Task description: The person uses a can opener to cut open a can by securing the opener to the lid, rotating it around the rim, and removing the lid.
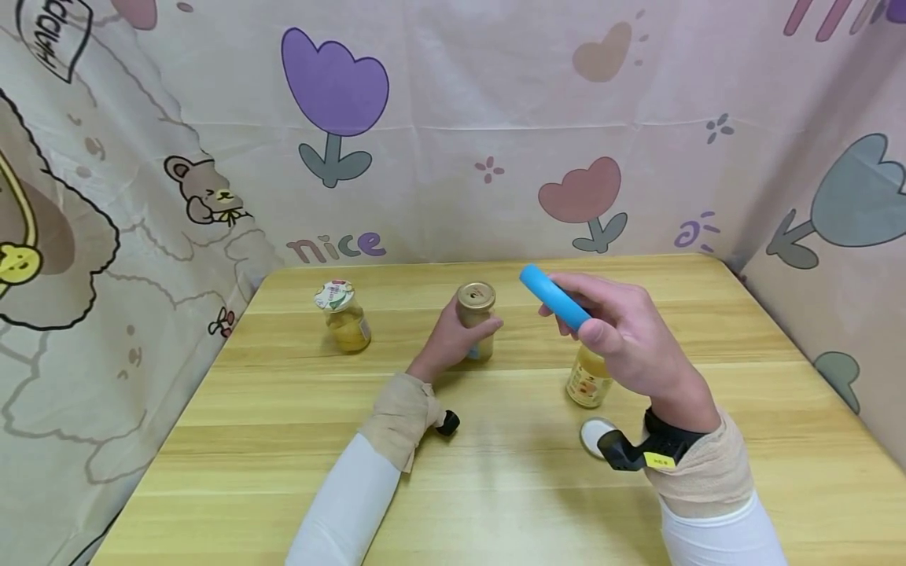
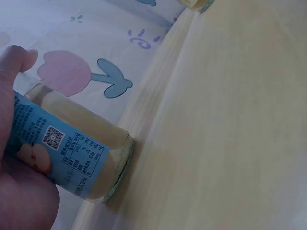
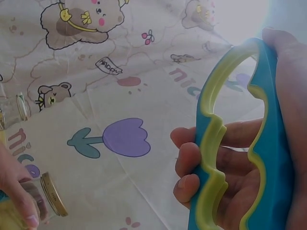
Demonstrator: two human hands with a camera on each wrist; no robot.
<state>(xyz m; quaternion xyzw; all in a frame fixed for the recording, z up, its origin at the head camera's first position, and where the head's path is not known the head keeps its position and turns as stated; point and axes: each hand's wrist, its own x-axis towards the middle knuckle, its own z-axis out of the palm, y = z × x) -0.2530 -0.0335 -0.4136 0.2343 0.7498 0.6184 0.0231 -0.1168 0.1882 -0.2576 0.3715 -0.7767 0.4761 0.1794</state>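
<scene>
My left hand [image 1: 447, 339] grips a glass jar [image 1: 480, 348] with a gold lid [image 1: 476, 295], standing on the table. In the left wrist view the jar's blue label [image 2: 62, 148] shows an apple picture, and pale contents show through the glass. My right hand [image 1: 633, 334] holds a blue jar opener [image 1: 555, 299] raised above the table, to the right of that jar and apart from it. Seen in the right wrist view, the jar opener [image 3: 276, 124] is an elongated ring with a scalloped yellow-green inner edge, held between thumb and fingers.
A jar of yellow contents [image 1: 587, 384] stands below my right hand, its top hidden. Near my right wrist lies a round whitish lid [image 1: 597, 434], partly covered by the wrist camera. Another jar [image 1: 348, 324] with a patterned white lid stands at the left. Printed cloth [image 1: 453, 196] borders the wooden table [image 1: 495, 503].
</scene>
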